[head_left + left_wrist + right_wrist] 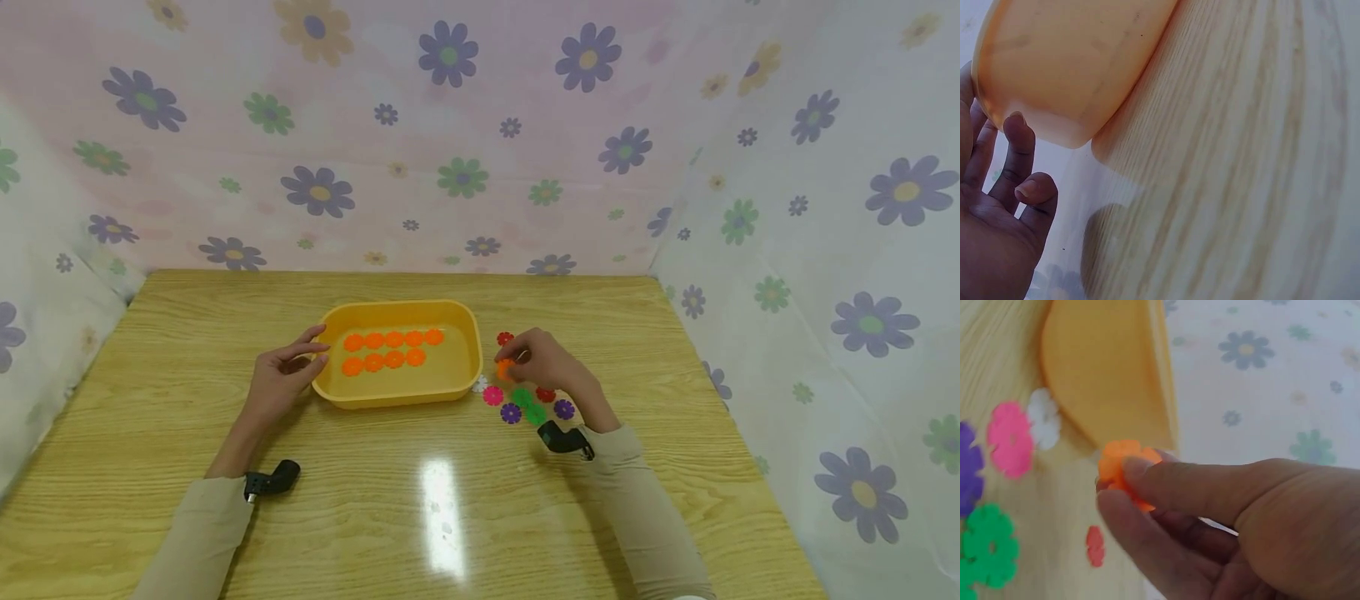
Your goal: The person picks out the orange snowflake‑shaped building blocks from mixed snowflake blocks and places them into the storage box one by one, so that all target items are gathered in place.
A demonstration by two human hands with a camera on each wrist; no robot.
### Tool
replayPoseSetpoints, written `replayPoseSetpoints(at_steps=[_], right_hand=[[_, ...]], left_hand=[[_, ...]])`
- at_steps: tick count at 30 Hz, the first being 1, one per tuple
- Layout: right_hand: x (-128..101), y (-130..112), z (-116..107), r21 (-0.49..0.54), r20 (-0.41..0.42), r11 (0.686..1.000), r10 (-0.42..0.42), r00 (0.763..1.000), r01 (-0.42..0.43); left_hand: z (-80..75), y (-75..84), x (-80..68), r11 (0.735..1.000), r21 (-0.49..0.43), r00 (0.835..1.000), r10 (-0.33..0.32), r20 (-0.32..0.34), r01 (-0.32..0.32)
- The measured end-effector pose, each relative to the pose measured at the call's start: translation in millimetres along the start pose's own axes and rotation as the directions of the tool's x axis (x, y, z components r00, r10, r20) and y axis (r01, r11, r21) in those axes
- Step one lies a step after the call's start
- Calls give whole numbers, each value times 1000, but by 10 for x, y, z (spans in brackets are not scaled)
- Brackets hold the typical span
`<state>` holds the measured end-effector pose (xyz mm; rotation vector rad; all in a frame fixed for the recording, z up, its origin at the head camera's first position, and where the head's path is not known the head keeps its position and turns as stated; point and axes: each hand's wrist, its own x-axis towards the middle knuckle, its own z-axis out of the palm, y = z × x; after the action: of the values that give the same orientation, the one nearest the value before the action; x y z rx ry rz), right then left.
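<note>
My right hand (543,360) pinches an orange notched plastic disc (1119,455) between thumb and fingers, just right of the yellow tray (397,398). Inside the tray, orange discs (394,359) of the same flower-like shape lie in two rows, the back row longer by one. At the tray's left end, my left hand (276,379) touches the rim with loosely bent fingers. Two of its fingers (1019,140) bend near the tray's outer wall in the left wrist view.
Right of the tray lie loose discs: pink (492,396), white (480,384), green (536,414), purple (511,413) and red (546,395). Another red disc (505,338) lies behind the right hand. Flower-print cloth (450,217) borders the wooden table (360,508) at back and sides.
</note>
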<state>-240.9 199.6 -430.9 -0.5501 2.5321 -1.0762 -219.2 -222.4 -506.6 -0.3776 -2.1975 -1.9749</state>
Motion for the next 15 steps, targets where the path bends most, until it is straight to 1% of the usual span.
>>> replayPoseSetpoints(at_steps=[2,6,11,15], right_hand=[[0,-59,-14,8,-16,999,-50,999,50],[43,-206,-21,20,-56,993,-117,992,118],[196,-361,10,113,-71,975,-183,981,190],[349,-440,46,153,-77,955,-244,967,253]], left_hand=[[-1,-2,4,1000,6,1000,2,1,-2],[1,2,5,1000,16,1000,3,0,-3],[6,7,-1,1000,23,1000,0,-10,1],[9,11,-3,1000,15,1000,4,-6,-4]])
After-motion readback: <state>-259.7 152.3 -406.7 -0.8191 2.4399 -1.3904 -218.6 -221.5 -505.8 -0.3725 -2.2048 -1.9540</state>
